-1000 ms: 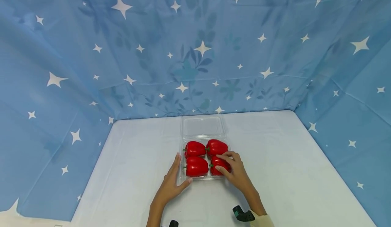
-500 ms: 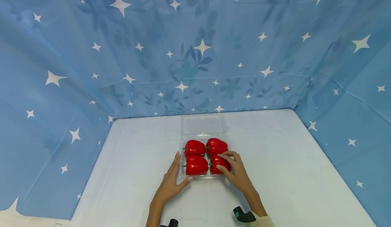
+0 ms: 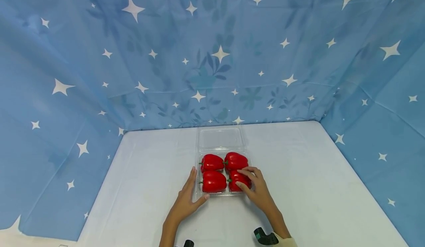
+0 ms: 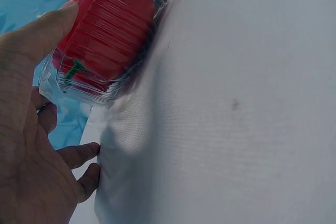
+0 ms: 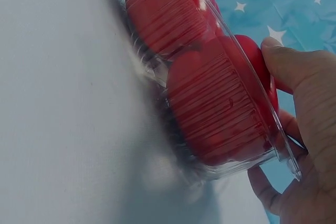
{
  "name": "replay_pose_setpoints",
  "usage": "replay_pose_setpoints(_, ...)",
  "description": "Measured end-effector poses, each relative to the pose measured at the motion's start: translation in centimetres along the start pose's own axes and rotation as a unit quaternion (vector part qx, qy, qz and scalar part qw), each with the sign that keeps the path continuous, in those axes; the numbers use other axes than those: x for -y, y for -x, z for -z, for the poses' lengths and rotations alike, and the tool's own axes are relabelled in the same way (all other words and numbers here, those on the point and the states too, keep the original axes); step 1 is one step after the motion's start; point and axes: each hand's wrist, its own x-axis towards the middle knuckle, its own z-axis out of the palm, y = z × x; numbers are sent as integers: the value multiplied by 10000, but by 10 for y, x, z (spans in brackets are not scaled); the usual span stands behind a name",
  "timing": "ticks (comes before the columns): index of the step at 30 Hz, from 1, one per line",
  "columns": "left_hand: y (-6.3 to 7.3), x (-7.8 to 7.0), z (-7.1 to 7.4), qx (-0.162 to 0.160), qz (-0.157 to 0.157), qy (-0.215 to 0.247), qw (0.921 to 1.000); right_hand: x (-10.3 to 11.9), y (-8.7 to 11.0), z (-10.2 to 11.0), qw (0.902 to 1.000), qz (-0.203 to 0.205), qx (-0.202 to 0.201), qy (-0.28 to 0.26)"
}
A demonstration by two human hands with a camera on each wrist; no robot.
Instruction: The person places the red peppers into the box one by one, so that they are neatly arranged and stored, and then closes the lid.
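Observation:
Several glossy red bell peppers with green stems lie in a clear plastic clamshell box, two in the back row and two in front. My right hand reaches over the box's right wall and grips the front right bell pepper, thumb on its near side and fingers on its far side. In the right wrist view this bell pepper shows through the ribbed wall. My left hand spans the box's front left corner with extended fingers, beside the front left bell pepper. Its thumb touches the rim.
The box's transparent lid lies folded open behind it, toward the back edge of the white-covered table. Blue star-patterned cloth rises behind the table and at both sides. A dark strap-like device sits at the right wrist.

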Motion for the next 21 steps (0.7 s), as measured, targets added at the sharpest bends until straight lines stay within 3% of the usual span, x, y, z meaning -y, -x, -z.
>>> replay_pose_setpoints(21,-2,-1,3,223,-19,-147,9996,-1,1,1,9994,-117,-303,-70)
